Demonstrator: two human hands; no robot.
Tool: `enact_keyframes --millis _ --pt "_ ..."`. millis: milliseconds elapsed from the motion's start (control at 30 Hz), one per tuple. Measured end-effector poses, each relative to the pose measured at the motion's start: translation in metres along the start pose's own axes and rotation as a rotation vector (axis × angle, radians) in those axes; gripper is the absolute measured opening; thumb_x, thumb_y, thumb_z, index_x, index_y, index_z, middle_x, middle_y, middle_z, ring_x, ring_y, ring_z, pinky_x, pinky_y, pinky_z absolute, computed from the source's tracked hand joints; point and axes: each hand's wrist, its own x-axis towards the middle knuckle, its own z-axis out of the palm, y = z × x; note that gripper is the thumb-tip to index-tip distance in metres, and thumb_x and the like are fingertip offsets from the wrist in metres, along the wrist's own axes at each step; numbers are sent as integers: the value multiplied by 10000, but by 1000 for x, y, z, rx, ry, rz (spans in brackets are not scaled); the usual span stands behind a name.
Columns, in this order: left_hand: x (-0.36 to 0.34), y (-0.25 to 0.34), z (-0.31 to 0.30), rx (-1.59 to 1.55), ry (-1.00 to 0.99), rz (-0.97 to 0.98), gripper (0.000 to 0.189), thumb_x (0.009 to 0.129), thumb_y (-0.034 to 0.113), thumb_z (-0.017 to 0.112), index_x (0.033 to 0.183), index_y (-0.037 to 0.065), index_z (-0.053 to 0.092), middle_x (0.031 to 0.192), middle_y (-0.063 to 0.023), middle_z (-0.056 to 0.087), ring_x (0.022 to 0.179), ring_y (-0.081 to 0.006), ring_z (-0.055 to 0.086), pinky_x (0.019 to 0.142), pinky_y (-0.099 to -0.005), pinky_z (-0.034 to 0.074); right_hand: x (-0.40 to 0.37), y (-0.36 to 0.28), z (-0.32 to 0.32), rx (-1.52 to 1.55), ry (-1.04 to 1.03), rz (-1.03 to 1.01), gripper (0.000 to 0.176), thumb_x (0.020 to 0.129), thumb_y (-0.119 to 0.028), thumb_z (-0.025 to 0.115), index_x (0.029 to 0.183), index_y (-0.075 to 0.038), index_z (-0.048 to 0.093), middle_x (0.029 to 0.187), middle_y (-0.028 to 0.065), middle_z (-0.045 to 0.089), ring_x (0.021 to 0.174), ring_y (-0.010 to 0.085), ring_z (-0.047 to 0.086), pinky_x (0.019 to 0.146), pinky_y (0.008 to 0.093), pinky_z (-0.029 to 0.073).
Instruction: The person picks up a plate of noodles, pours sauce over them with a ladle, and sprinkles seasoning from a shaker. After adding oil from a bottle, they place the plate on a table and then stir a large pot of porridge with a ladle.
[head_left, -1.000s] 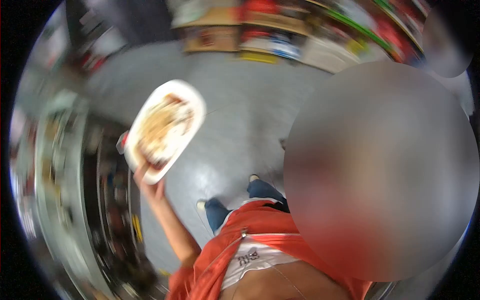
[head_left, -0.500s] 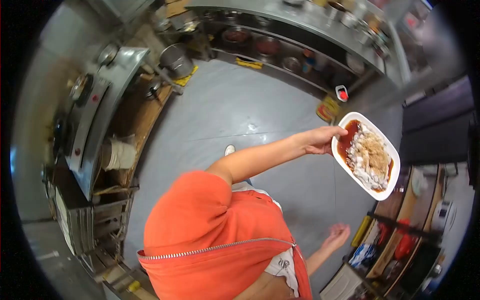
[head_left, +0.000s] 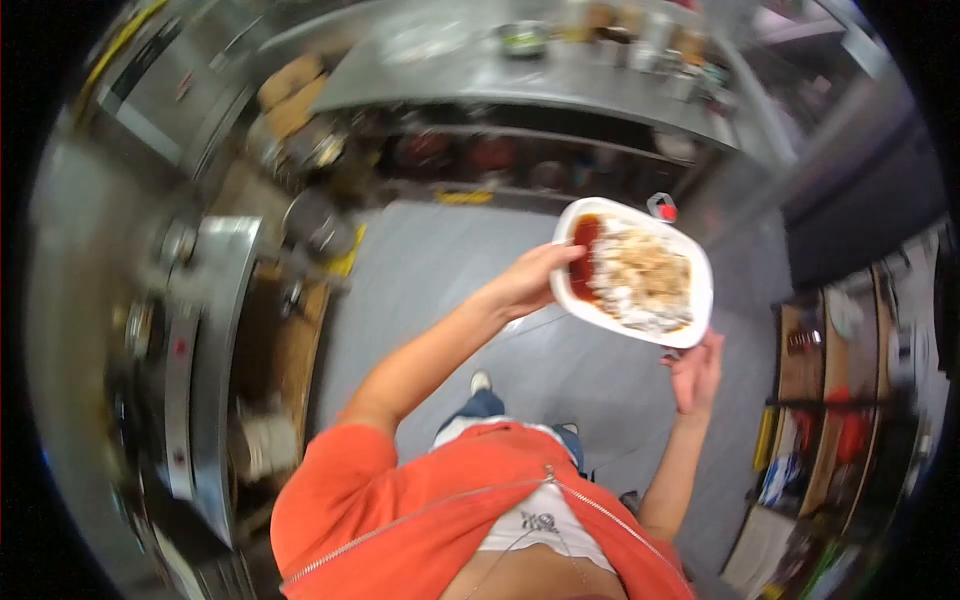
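White oblong plate (head_left: 704, 292) is up at chest height: red sauce pooled at the end by the left hand (head_left: 528, 285), pale noodles with brownish crumbs over the rest. The left hand pinches that rim, thumb on top. The right hand (head_left: 695, 372) is spread open, fingertips up at the plate's near right edge; can't tell if it's carrying weight. A red-capped bottle (head_left: 661, 208) sits just beyond the plate, the steel counter (head_left: 520, 85) further out, a pot (head_left: 320, 228) off to the left. There's bare grey floor (head_left: 440, 270) under both hands.

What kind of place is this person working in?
Probably a restaurant kitchen: a long steel counter, pots on the shelf under it, and a plate of sauced food in the left hand.
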Motion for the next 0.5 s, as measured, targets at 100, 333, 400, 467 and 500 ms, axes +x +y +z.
enact_keyframes --millis 100,333,400,467,500 --pt "14 -8 3 -10 -20 -34 333 839 221 496 1076 -13 476 1036 -120 550 927 -206 554 849 -340 433 -11 -10 -2 20 18 -44 383 902 -331 330 1175 -66 371 1050 144 525 765 246 566 571 340 521" --pt "57 -94 17 -95 -112 -97 385 831 271 490 1100 -2 453 1040 -124 545 930 -244 555 846 -376 441 -57 -47 -41 -141 127 -234 339 896 -250 358 1161 -41 391 1021 107 548 812 196 582 556 317 527" --pt "55 -93 3 -180 -223 -114 393 820 281 503 1107 17 455 1047 -117 544 939 -229 554 842 -360 450 -66 -37 -18 -155 183 -316 328 894 -237 365 1153 -39 401 1014 100 553 815 183 584 552 311 529" --pt "51 -81 6 -179 -265 -105 397 817 286 511 1114 27 453 1061 -111 541 950 -219 551 850 -350 447 -72 -34 1 -200 251 -367 327 886 -193 372 1155 -9 398 1053 107 527 881 192 557 568 313 522" --pt "54 -76 2 -178 -288 -116 404 817 294 513 1119 33 451 1069 -108 539 954 -214 550 850 -346 447 -73 -31 15 -209 261 -397 319 883 -195 375 1136 -4 411 1038 106 532 873 179 559 563 303 523"
